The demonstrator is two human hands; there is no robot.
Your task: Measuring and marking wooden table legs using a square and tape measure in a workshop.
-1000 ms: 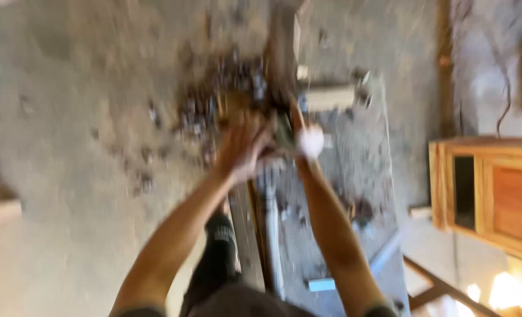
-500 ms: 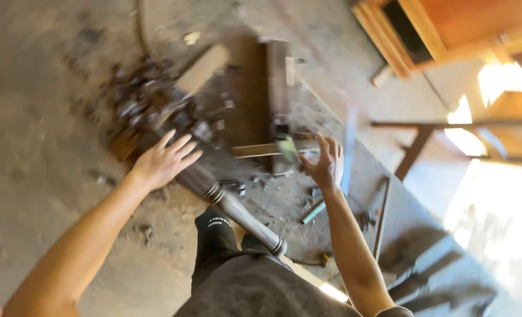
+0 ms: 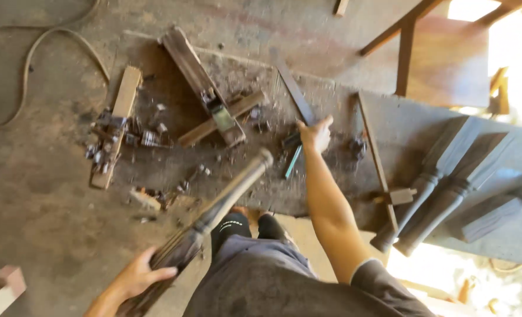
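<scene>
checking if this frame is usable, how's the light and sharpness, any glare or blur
Head view: mostly sharp; the right hand on the workbench and the left hand gripping the turned wooden leg read clearly. Sunlight blows out the top right corner and bottom right edge. The floor on the left is dim and evenly lit. Wide-angle lens bends straight edges.

Two bare hands are seen, left hand [image 3: 136, 277] and right hand [image 3: 316, 134]. Three turned wooden legs [image 3: 449, 202] are counted on the bench, plus one long turned leg [image 3: 225, 199] and one mallet [image 3: 397, 196].
</scene>
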